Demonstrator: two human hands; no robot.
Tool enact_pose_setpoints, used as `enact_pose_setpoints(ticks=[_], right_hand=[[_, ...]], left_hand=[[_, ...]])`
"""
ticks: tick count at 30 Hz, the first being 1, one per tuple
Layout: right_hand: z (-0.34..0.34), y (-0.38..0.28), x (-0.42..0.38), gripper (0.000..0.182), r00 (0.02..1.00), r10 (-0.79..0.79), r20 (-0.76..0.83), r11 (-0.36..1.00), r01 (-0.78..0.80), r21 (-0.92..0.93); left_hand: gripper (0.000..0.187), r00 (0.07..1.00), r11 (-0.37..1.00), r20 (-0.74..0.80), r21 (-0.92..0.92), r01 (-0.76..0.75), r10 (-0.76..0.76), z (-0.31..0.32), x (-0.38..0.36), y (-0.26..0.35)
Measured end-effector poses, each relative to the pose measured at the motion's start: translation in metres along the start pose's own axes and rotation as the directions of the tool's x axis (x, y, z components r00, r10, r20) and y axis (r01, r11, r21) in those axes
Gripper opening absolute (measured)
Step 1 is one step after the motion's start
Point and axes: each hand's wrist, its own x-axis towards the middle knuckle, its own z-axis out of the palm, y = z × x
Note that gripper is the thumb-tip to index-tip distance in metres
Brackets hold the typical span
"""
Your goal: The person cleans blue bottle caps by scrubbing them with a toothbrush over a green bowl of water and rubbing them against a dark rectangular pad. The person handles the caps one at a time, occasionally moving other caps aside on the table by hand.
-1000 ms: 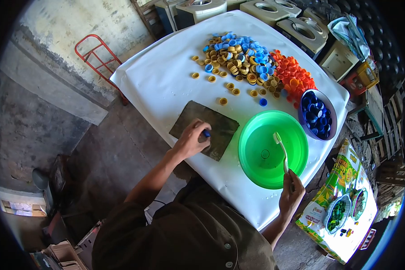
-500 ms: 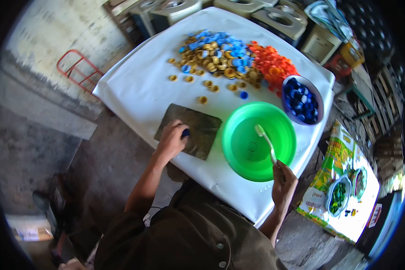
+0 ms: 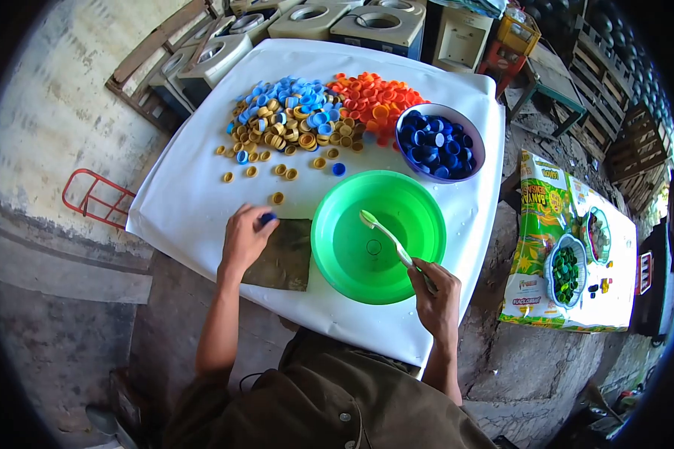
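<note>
My left hand [image 3: 244,238] pinches a dark blue bottle cap [image 3: 266,218] at the far edge of a dark brown cloth [image 3: 283,256] lying on the white table [image 3: 180,202]. My right hand [image 3: 436,293] grips a toothbrush [image 3: 391,242] by its handle; the light green brush head hangs over the green basin [image 3: 378,236], which holds clear water. A purple bowl [image 3: 439,142] beyond the basin is full of dark blue caps.
Piles of yellow and light blue caps [image 3: 288,120] and orange caps [image 3: 374,97] lie at the table's far side, with loose yellow ones [image 3: 277,198] nearer me. Grey moulded blocks [image 3: 307,19] stand behind the table. A printed sack with bowls [image 3: 569,247] lies on the ground at right; a red frame [image 3: 93,198] at left.
My view has swung round to the right. My left hand moved the blue cap from the middle of the cloth to its far edge. The toothbrush stays over the basin.
</note>
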Motion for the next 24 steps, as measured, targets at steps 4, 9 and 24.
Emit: enact_pose_setpoints(ticks=[4, 9, 24], right_hand=[[-0.002, 0.002, -0.005, 0.015, 0.997, -0.073, 0.013, 0.997, 0.073, -0.022], [-0.006, -0.004, -0.013, 0.015, 0.994, -0.033, 0.099, 0.997, 0.040, -0.062], [-0.017, 0.006, -0.021, 0.015, 1.000, 0.002, 0.018, 0.993, 0.000, -0.117]], left_hand=[[0.032, 0.937, 0.898, -0.014, -0.279, -0.339, 0.349, 0.024, 0.070, 0.079], [0.030, 0.735, 0.690, -0.042, -0.314, -0.652, 0.676, 0.116, 0.138, 0.162], [0.032, 0.881, 0.869, -0.041, -0.149, -0.472, 0.471, 0.104, 0.171, 0.091]])
